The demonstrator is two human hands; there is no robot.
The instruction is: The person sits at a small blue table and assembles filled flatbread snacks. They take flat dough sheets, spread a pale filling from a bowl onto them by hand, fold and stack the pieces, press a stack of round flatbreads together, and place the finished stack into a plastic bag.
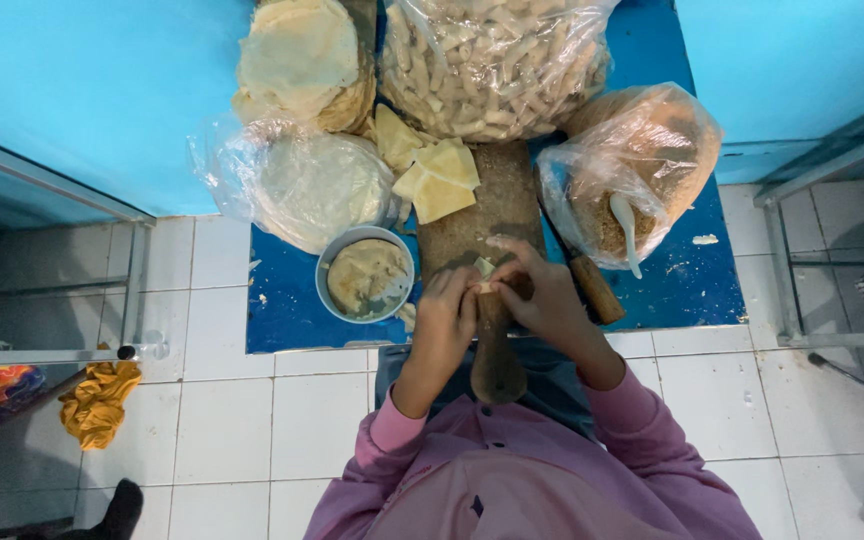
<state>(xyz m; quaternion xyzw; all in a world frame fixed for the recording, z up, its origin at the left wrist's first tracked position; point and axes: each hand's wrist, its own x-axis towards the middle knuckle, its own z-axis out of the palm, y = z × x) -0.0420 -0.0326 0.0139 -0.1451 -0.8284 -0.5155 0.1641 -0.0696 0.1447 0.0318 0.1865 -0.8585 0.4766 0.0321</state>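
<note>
My left hand (446, 312) and my right hand (542, 290) meet over the near end of a wooden board (492, 215), pinching a small pale piece of dough wrapper (485, 270) between the fingertips. Both hands are closed on it. Cut yellow wrapper squares (437, 178) lie at the board's far end. A round bowl of beige paste (365, 275) stands just left of my left hand. The board's handle (497, 365) points toward my body.
A clear bag of rolled finished pieces (492, 65) sits at the back. A stack of round wrappers (302, 55) and a bagged stack (307, 185) lie to the left. A bag of brown filling with a white spoon (627, 230) is on the right, beside a knife handle (594, 290). An orange cloth (100, 400) lies on the tiled floor.
</note>
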